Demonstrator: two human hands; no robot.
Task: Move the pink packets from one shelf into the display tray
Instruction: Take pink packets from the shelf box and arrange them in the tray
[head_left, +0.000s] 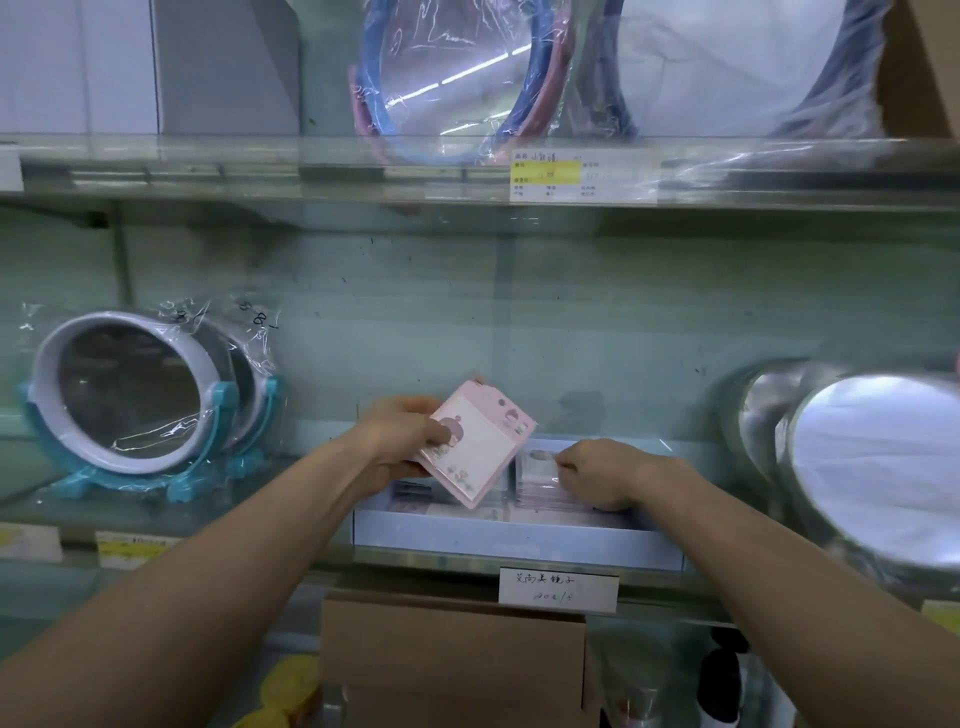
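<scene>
Your left hand (402, 441) grips a small stack of pink packets (475, 444), thumb on the front face and fingers closed behind it. The stack is tilted, its top corner leaning away to the right, and it hangs just above the left half of the tray (519, 543), clear of what lies inside.

Your right hand (597, 473) is down in the right half of the tray, knuckles up, fingers curled together on the packets in the tray (540, 478). Whether it pinches one or only presses on them, you cannot tell from here.

The tray is a pale blue box sitting at the front of the shelf (467, 564), with more packets lying flat along its floor. Well to the left of the tray stand two wrapped mirrors (140, 395) on blue feet. To the right of the tray sit round silver mirrors (878, 467), blurred at the edge of view. Just below the tray's front wall a handwritten label (558, 590) is fixed to the shelf edge, and under that is a cardboard box (452, 660).
</scene>
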